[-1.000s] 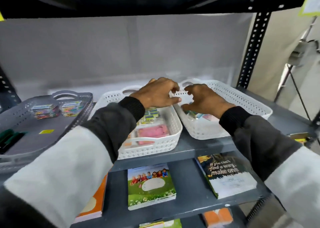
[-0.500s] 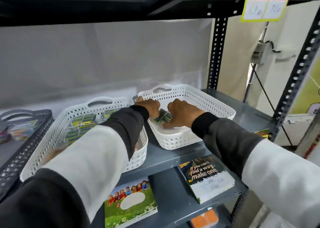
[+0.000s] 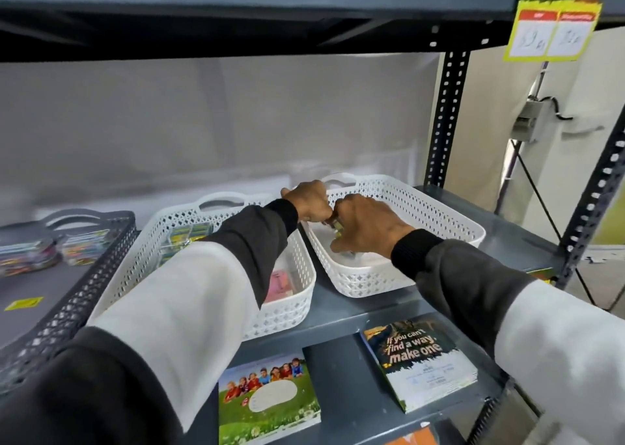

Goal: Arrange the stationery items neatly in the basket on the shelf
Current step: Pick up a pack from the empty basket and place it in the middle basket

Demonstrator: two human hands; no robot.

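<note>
Both hands in the right white basket (image 3: 422, 208), long axis running front-left to back-right; left hand (image 3: 313, 201) and right hand (image 3: 367, 225) pinch a mostly hidden small packet (image 3: 338, 231).

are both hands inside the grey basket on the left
No, both the left hand and the right hand reach into the white basket on the right; the grey basket sits apart.
</note>
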